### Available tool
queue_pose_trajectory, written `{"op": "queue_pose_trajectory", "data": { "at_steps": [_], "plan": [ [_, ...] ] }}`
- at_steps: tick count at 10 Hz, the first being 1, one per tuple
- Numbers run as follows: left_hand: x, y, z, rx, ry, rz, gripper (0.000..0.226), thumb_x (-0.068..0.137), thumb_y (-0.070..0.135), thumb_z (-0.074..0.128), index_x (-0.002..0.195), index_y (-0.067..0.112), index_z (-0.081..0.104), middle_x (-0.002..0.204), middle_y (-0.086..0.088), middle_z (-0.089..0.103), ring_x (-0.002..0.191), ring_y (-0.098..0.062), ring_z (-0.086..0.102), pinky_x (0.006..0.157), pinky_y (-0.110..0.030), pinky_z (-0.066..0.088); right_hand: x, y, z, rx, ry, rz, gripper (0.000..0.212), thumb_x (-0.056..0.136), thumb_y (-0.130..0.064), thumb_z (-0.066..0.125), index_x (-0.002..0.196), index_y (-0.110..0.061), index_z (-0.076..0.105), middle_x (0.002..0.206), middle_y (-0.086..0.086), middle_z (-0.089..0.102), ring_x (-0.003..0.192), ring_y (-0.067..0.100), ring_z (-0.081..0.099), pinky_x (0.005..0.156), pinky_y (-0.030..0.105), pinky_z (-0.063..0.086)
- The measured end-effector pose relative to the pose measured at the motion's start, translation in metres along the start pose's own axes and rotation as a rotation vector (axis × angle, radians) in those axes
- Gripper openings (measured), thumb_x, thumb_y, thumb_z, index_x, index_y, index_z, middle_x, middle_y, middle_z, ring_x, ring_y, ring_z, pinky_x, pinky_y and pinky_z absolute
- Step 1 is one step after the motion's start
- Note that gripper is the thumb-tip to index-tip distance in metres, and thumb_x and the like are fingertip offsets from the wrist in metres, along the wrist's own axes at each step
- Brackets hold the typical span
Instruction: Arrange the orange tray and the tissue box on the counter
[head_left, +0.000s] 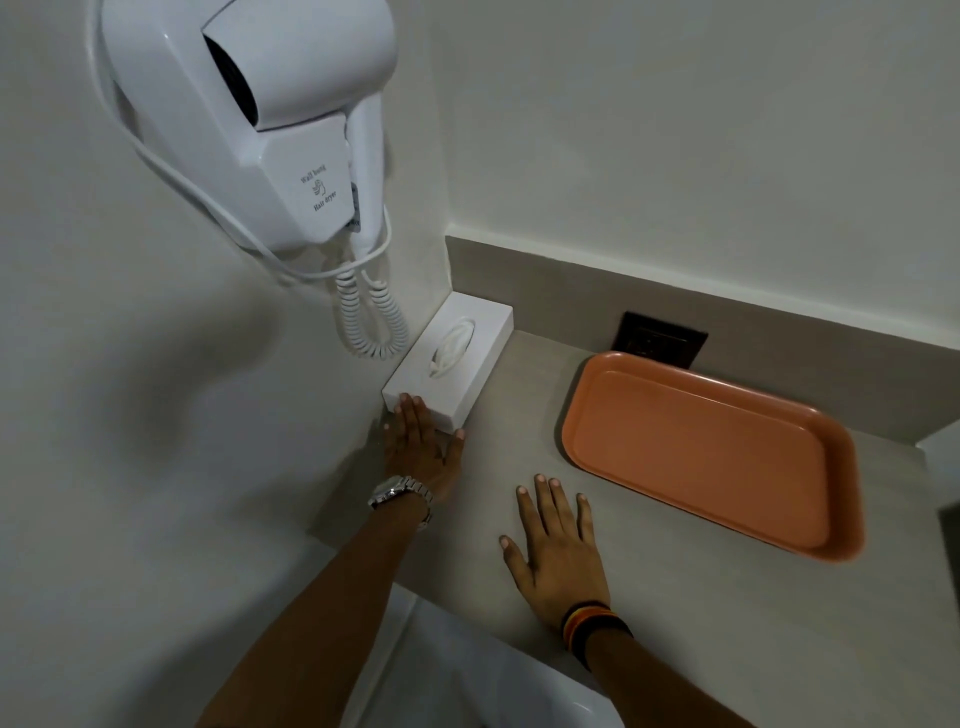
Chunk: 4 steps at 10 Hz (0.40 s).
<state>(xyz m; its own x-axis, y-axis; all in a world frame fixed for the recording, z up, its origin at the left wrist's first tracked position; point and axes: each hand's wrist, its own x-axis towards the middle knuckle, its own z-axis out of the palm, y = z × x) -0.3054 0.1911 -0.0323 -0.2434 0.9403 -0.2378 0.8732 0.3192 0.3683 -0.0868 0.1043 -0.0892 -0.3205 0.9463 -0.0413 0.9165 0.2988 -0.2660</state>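
A white tissue box (457, 353) lies in the counter's back left corner against the wall, a tissue poking from its slot. My left hand (421, 452), with a metal watch at the wrist, rests flat against the box's near end, fingers on its top edge and thumb beside it. The orange tray (711, 452) lies empty on the right of the grey counter (675, 597), set at a slant. My right hand (558, 551), with striped bands on the wrist, lies flat on the counter, fingers spread, left of the tray and apart from it.
A white wall-hung hair dryer (270, 119) with a coiled cord (371, 317) hangs above the tissue box. A dark socket plate (660, 340) sits on the backsplash behind the tray. The counter's front edge runs below my forearms, with a white basin rim (467, 675) under it.
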Motion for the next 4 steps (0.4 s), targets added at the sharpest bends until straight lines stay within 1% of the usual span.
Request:
{"op": "queue_pose_trajectory", "data": {
  "at_steps": [2,3,4],
  "plan": [
    [-0.004,0.002,0.004,-0.045,0.049,0.01,0.086,0.099,0.06,0.026,0.155,0.011,-0.019,0.164,-0.007,-0.026,0.152,-0.022,-0.021,0.123,-0.044,-0.011,-0.002,0.0,-0.002,-0.021,-0.033,0.005,0.071,0.1,-0.063,0.014,0.161,-0.026,0.011,0.169,0.003,0.004,0.156,0.019,-0.003,0.125,0.053,-0.001],
    [-0.019,0.009,0.009,-0.036,0.111,0.106,0.083,0.1,0.056,0.029,0.157,0.012,-0.013,0.166,-0.01,-0.019,0.153,-0.024,-0.016,0.124,-0.044,-0.009,-0.001,0.001,-0.005,-0.009,-0.068,0.009,0.072,0.1,-0.064,0.011,0.161,-0.026,0.006,0.169,0.003,-0.002,0.156,0.019,-0.007,0.124,0.052,-0.006],
    [-0.037,0.022,0.015,-0.057,0.165,0.241,0.081,0.1,0.057,0.026,0.158,0.015,-0.011,0.167,-0.009,-0.014,0.154,-0.025,-0.013,0.124,-0.041,-0.007,0.003,0.002,-0.012,0.031,-0.115,0.003,0.071,0.101,-0.059,0.015,0.161,-0.022,0.003,0.17,0.005,-0.003,0.156,0.02,-0.009,0.125,0.05,-0.011]
  ]
}}
